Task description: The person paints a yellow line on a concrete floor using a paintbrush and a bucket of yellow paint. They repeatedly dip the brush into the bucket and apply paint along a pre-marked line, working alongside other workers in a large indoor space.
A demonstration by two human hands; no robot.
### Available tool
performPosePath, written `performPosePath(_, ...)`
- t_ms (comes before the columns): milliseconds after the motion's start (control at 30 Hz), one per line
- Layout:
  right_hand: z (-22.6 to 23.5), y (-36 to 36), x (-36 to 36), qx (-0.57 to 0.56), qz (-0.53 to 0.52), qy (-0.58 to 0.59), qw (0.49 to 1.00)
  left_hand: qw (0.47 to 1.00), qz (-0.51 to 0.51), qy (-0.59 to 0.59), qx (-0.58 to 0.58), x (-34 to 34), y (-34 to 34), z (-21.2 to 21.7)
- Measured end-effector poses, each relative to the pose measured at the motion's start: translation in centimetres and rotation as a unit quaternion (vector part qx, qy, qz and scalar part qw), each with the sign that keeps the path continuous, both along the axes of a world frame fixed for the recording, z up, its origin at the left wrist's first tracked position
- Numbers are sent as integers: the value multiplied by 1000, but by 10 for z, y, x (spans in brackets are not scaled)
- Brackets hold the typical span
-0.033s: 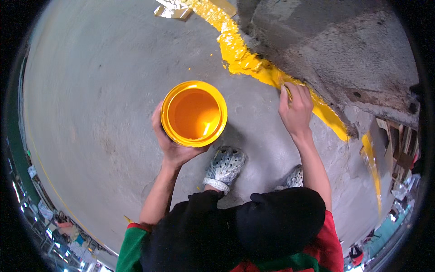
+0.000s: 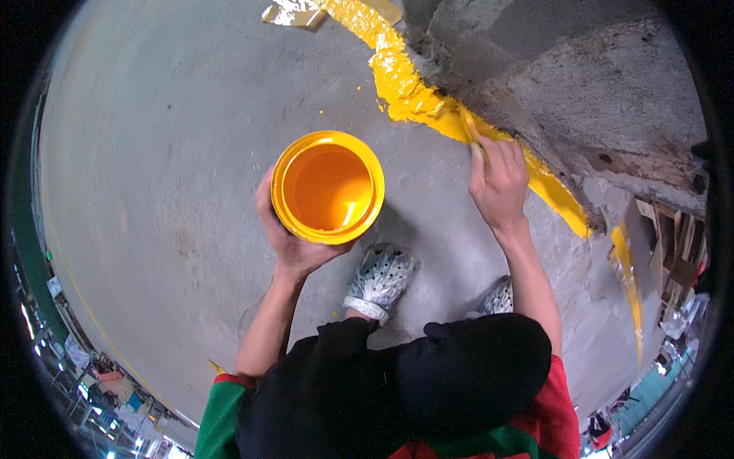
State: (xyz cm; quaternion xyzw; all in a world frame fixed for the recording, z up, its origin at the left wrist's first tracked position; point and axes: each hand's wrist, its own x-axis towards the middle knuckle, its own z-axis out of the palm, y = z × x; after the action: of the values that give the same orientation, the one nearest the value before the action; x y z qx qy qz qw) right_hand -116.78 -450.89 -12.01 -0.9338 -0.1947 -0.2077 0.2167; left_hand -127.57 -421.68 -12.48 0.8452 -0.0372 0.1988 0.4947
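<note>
Nothing moved, right hand (image 2: 498,180) gripping brush (image 2: 468,126)

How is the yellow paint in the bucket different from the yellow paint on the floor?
The paint inside the round yellow bucket is a smooth, deeper orange-yellow pool, while the painted yellow stripe on the grey concrete floor looks brighter, thin and rough-edged. The bucket is held up by the left hand; the stripe lies flat along the wall base, where the right hand works. Both look wet and shiny.
</note>
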Motion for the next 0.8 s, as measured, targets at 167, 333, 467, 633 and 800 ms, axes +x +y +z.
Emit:
performPosePath(167, -1, 5, 4, -78, 130, 56, 987, 1000, -6, -4, -13, 6, -3, 0)
performPosePath(333, 9, 20, 8, -67, 126, -8, 990, 1000, 1, -7, 11, 7, 0, 3)
performPosePath(467, 0, 38, 21, -135, 122, 35, 983, 1000, 6, -8, 17, 10, 0, 4)
performPosePath(633, -9, 45, 23, -116, 150, -15, 982, 1000, 12, -9, -23, 7, 2, 7)
performPosePath(800, -8, 51, 30, -141, 134, 4, 981, 1000, 20, -10, 1, 6, 4, 6)
